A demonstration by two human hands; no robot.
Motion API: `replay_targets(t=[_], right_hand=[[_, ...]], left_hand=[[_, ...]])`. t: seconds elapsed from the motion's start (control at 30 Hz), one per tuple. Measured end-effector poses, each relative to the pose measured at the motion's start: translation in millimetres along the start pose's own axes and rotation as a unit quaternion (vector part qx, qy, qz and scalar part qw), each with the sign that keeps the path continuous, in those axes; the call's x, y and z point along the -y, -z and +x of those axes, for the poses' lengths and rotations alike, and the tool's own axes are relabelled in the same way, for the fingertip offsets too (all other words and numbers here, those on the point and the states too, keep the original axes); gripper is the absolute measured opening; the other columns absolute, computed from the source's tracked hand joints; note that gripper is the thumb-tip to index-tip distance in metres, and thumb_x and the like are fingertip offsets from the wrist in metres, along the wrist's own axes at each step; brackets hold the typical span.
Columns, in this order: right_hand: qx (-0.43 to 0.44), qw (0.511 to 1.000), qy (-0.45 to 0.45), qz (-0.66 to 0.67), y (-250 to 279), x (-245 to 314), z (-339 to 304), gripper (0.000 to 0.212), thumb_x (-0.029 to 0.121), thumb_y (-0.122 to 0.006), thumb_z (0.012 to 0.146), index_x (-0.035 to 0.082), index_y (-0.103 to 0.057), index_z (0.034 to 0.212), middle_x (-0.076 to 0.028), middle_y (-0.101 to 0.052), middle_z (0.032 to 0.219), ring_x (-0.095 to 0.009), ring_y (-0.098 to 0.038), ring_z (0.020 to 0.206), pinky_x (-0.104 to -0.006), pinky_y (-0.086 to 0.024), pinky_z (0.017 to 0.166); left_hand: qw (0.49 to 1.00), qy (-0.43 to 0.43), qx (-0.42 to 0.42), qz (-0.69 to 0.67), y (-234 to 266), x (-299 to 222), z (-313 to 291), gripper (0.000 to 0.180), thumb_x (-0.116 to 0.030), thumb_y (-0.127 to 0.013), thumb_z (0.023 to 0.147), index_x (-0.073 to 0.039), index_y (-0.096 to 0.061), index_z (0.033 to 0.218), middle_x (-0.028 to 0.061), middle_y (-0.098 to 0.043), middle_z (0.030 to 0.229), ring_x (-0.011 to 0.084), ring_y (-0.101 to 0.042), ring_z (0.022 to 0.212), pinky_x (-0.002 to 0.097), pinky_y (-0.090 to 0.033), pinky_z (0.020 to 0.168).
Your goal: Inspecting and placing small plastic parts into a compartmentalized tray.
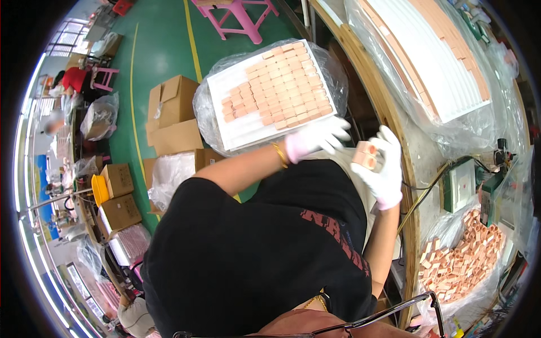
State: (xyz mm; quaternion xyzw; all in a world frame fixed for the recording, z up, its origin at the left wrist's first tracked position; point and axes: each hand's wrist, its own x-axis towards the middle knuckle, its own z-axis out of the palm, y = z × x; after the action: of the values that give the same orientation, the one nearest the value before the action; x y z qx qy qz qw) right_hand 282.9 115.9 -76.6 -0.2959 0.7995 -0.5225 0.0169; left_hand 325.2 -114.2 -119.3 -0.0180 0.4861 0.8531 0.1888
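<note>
My right hand (386,172), in a white glove, grips a short stack of small copper-coloured blocks (366,155) between thumb and fingers. Round holes show in their ends. To its left, my white-gloved left hand (318,139) is stretched out with the fingers apart, slightly blurred, and nothing shows in it. That hand is just off the near right corner of a white tray (231,133), where rows of similar copper-coloured blocks (287,84) lie packed side by side. Clear plastic film (204,107) surrounds the tray.
On the workbench (414,152) at right lie a heap of loose blocks (465,259) on plastic, a green-and-white box (461,186) with cables, and a larger white tray (428,50) holding block rows. Cardboard boxes (172,107) and a pink stool (239,17) stand on the green floor.
</note>
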Motion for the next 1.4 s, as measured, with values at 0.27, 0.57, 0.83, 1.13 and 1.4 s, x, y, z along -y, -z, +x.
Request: replay_targets(t=[0.27,0.57,0.83,1.13,1.4], right_hand=[[0.041,0.993,0.021,-0.106,-50,-3,33,0.068,0.032,-0.084,0.058,0.007,-0.054,0.114,-0.023,-0.043,0.130,-0.038,-0.047,0.117,-0.0424,-0.040,0.097],[-0.005,0.995,-0.086,-0.055,-29,-11,21,0.061,0.022,-0.078,0.070,0.003,-0.051,0.122,-0.022,-0.044,0.132,-0.035,-0.048,0.118,-0.0384,-0.043,0.095],[-0.034,0.990,-0.138,0.016,-25,-10,10,0.061,0.018,-0.077,0.073,0.005,-0.050,0.126,-0.016,-0.044,0.133,-0.026,-0.058,0.103,-0.0345,-0.050,0.082],[-0.038,0.988,-0.149,0.025,-22,-18,9,0.059,0.012,-0.076,0.074,0.005,-0.049,0.126,-0.015,-0.044,0.133,-0.025,-0.058,0.103,-0.0332,-0.050,0.083],[-0.061,0.987,-0.146,0.033,-3,-28,13,0.054,0.013,-0.074,0.076,0.005,-0.049,0.123,-0.013,-0.046,0.124,-0.022,-0.055,0.097,-0.0333,-0.050,0.080]], left_hand=[[0.976,-0.055,-0.051,-0.202,-13,32,22,0.037,-0.033,-0.038,0.101,-0.003,-0.053,0.115,0.0065,-0.059,0.106,0.0127,-0.059,0.090,0.0250,-0.049,0.075],[0.618,0.066,-0.605,0.498,293,-19,-25,0.057,-0.054,-0.044,0.091,-0.002,-0.061,0.106,0.0176,-0.066,0.095,0.0328,-0.063,0.082,0.0415,-0.049,0.073],[0.653,0.102,-0.631,0.406,334,-36,-26,0.061,-0.055,-0.052,0.085,-0.003,-0.056,0.116,0.0176,-0.066,0.094,0.0330,-0.063,0.089,0.0399,-0.048,0.081],[0.496,0.178,-0.664,0.530,321,-41,-36,0.044,-0.042,-0.052,0.086,-0.004,-0.065,0.103,0.0191,-0.062,0.112,0.0329,-0.063,0.093,0.0400,-0.049,0.083],[0.538,0.138,-0.643,0.527,321,-53,-8,0.042,-0.035,-0.057,0.084,-0.002,-0.063,0.108,0.0195,-0.063,0.107,0.0337,-0.060,0.098,0.0408,-0.046,0.088]])
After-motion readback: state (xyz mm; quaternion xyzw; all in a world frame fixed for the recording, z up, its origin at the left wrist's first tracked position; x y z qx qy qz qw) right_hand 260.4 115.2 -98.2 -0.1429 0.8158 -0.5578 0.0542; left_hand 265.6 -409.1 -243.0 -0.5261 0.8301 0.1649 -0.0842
